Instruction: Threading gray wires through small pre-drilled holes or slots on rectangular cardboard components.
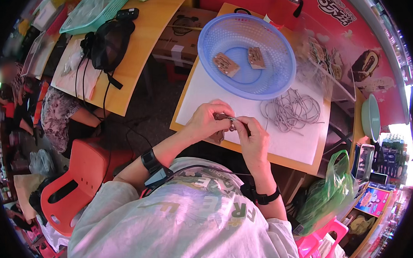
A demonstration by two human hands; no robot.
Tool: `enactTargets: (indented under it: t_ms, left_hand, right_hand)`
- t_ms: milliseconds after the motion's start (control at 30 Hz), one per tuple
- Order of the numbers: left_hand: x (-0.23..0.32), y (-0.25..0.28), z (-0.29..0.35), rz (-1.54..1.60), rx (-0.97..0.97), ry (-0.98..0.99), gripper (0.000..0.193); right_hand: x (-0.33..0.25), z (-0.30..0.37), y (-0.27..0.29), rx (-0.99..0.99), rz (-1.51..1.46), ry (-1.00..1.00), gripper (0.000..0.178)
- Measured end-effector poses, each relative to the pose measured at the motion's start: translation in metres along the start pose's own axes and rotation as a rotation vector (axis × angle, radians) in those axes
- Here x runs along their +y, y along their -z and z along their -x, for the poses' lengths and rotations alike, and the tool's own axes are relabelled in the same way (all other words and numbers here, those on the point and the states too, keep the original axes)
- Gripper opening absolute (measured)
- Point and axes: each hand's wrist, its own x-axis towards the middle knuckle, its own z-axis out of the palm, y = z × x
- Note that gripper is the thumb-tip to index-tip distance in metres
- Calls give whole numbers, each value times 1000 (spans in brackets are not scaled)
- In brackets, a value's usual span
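Head view: I take the white sheet (205,94) as my landmark. It lies on a wooden table (258,152), whose edge shows along the sheet's near side. On the sheet's far end sits a round blue basket (278,75), and two small brown tags (226,64) lie apart inside it. Just right of the basket, on the sheet's right half, I see a loose tangle of grey cords (291,109). Beyond the sheet's far right corner stands a red bottle (284,8). Off the sheet's near right corner, below the table, hangs a green bag (327,195).

Over the sheet's near edge my two hands meet. My left hand (206,122) has its fingers curled and pinches a small brown tag (219,136), part of which hangs below the palm. My right hand (253,136) has thumb and forefinger pressed together at the same spot, touching the left; what it nips is too small for me to tell, though a thin bright strand shows between the hands.
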Motion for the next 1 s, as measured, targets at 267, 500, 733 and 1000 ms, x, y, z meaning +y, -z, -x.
enactTargets:
  t_ms: [267, 500, 733, 1000]
  left_hand:
    - [-4, 3, -1, 288, -115, 228, 10]
    - [-10, -5, -5, 458, -1, 211, 13]
    - [-22, -7, -3, 149, 151, 29, 17]
    - [-17, -4, -4, 678, -67, 483, 23]
  right_hand:
    - [8, -12, 18, -68, -246, -290, 9]
    - [18, 3, 2, -27, -82, -132, 12]
    - [14, -4, -2, 7, 32, 83, 11]
    - [41, -11, 9, -95, -270, -274, 10]
